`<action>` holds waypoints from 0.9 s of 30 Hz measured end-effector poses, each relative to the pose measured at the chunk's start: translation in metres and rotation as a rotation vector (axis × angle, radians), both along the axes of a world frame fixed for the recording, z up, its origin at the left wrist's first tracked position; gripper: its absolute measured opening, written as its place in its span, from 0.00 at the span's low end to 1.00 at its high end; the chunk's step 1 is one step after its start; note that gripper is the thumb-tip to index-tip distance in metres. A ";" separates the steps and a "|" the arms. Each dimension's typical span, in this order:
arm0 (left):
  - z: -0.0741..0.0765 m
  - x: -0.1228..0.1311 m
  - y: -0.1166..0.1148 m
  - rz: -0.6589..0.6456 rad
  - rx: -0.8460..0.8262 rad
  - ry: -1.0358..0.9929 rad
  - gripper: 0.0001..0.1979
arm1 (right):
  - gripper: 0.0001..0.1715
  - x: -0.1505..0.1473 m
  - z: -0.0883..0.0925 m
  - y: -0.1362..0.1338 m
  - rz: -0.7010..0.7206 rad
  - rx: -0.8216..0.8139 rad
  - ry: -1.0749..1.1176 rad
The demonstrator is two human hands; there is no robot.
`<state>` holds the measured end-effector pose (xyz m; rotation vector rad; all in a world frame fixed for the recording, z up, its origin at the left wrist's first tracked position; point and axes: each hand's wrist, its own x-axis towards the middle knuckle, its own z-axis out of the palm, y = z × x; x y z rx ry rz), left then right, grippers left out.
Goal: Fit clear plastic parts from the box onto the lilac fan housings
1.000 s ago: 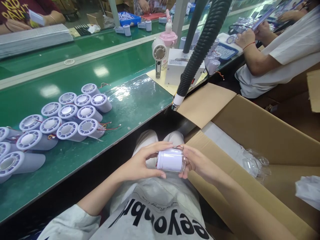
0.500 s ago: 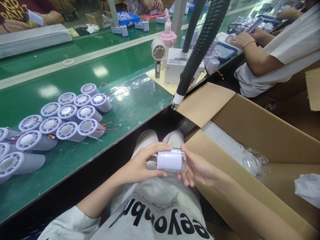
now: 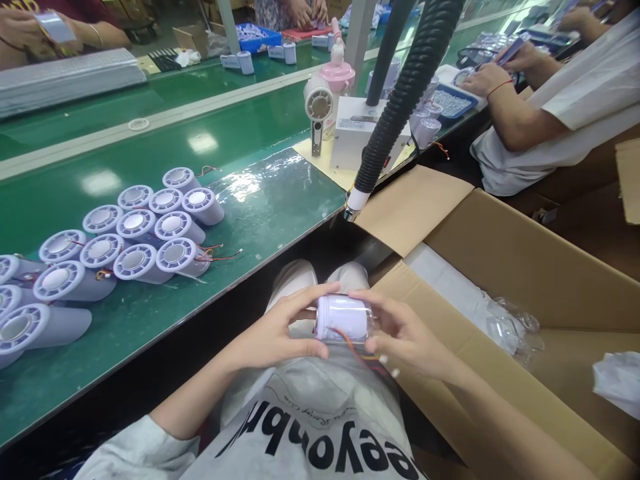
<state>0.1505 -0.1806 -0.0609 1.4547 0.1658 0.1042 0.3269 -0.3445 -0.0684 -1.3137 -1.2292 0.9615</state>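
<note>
Above my lap I hold a pale lilac cylindrical fan housing (image 3: 345, 317) lying sideways, with a clear plastic cover around its right end. My left hand (image 3: 283, 333) grips its left end, thumb below and fingers above. My right hand (image 3: 407, 333) is closed around the clear end. Thin red and yellow wires (image 3: 355, 348) with small white connectors hang from the housing's near side, blurred. On the green bench to the left stand several similar lilac fan housings (image 3: 135, 223), round grilles up, some trailing red wires.
An open cardboard box (image 3: 450, 373) with clear plastic pieces (image 3: 510, 327) is at my right. A black corrugated hose (image 3: 395, 107) hangs over the bench edge, before a white machine box (image 3: 350, 137) and a handheld fan (image 3: 319, 107). Co-workers sit across and to the right.
The housing has turned in my hands, bringing its wires to the near side. My right hand has shifted from under the clear end to gripping around it.
</note>
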 end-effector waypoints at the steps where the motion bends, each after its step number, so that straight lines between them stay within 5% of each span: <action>1: 0.000 0.000 0.000 -0.012 -0.008 -0.004 0.37 | 0.27 0.000 0.001 0.000 -0.016 -0.052 0.095; 10: -0.016 0.004 -0.005 -0.037 -0.122 0.105 0.39 | 0.30 0.002 -0.006 -0.002 -0.049 -0.277 0.176; 14: -0.019 0.009 -0.003 -0.040 -0.161 0.076 0.39 | 0.32 0.008 -0.012 0.003 -0.018 -0.250 0.383; 20: -0.010 0.015 0.002 -0.027 -0.013 0.057 0.34 | 0.27 0.014 -0.011 0.001 -0.041 -0.281 0.263; 27: -0.018 0.016 -0.001 -0.061 -0.078 0.053 0.36 | 0.26 0.009 -0.014 -0.007 -0.022 -0.257 0.284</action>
